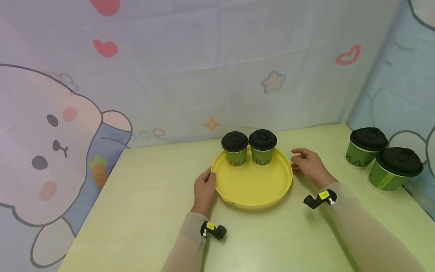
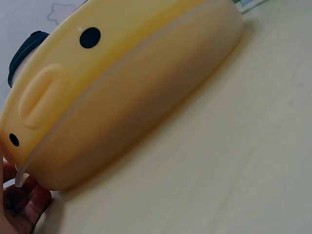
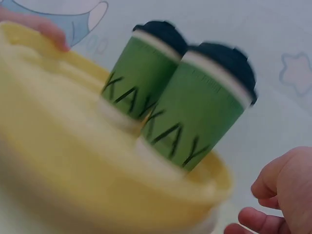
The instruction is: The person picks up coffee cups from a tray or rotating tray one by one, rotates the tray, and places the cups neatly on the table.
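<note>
A round yellow tray [image 1: 253,187] with a raised rim lies in front of me. Two green paper cups with black lids, a left one [image 1: 236,155] and a right one [image 1: 262,155], stand side by side toward its far edge. My left hand [image 1: 205,190] grips the tray's left rim, thumb on top; in the left wrist view its fingers [image 2: 34,202] curl under the edge. Just off the right rim, my right hand [image 1: 310,166] holds nothing, its fingers loosely bent. The right wrist view shows a gap between that hand [image 3: 292,190] and the tray [image 3: 87,161].
Two more lidded green cups, one behind [image 1: 361,153] and one in front [image 1: 391,173], stand at the table's right edge. The pale table [image 1: 146,204] meets a printed cloth backdrop [image 1: 176,75] at the back and right.
</note>
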`<state>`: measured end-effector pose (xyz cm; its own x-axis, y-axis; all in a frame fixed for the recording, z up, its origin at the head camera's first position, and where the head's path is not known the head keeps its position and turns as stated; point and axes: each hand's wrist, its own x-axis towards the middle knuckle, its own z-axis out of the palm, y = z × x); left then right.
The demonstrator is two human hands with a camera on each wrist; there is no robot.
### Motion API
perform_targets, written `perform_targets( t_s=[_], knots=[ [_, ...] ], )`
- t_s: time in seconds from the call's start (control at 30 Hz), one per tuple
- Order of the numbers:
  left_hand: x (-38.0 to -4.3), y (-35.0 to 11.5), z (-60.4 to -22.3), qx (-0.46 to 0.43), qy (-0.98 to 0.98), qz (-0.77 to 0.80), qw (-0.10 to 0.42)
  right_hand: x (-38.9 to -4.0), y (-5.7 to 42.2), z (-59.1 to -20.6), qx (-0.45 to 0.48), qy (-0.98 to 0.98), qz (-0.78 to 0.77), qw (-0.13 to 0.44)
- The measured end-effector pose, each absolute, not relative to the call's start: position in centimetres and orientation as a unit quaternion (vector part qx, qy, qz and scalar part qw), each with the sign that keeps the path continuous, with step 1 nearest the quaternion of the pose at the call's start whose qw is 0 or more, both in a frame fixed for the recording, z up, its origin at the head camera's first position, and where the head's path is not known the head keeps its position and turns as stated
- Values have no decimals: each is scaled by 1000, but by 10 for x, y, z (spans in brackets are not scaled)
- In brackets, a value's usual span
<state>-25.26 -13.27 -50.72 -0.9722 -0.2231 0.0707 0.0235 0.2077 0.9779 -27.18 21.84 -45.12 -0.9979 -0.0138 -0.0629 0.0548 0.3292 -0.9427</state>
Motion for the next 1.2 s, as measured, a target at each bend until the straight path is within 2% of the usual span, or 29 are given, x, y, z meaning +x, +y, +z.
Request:
perform_targets(
  t_s=[0.1,0.27,0.43,0.77,1.0,1.2],
  knots=[
    [-253,-132,-507,76,-772,-624,93,-286,212,-415,8,853,-522,10],
    [-250,-134,-507,85,-777,-617,86,-304,186,-354,-38,904,-426,13],
    [-250,-134,-508,84,-775,-621,86,-315,152,-320,-95,945,-312,31],
    [-254,-130,-510,79,-778,-618,87,-317,119,-315,-88,980,-145,104],
    [-256,-130,-508,75,-781,-614,85,-317,120,-325,-91,983,-137,82],
    [-255,-132,-504,79,-780,-614,86,-321,125,-316,-102,980,-152,76]
  ],
)
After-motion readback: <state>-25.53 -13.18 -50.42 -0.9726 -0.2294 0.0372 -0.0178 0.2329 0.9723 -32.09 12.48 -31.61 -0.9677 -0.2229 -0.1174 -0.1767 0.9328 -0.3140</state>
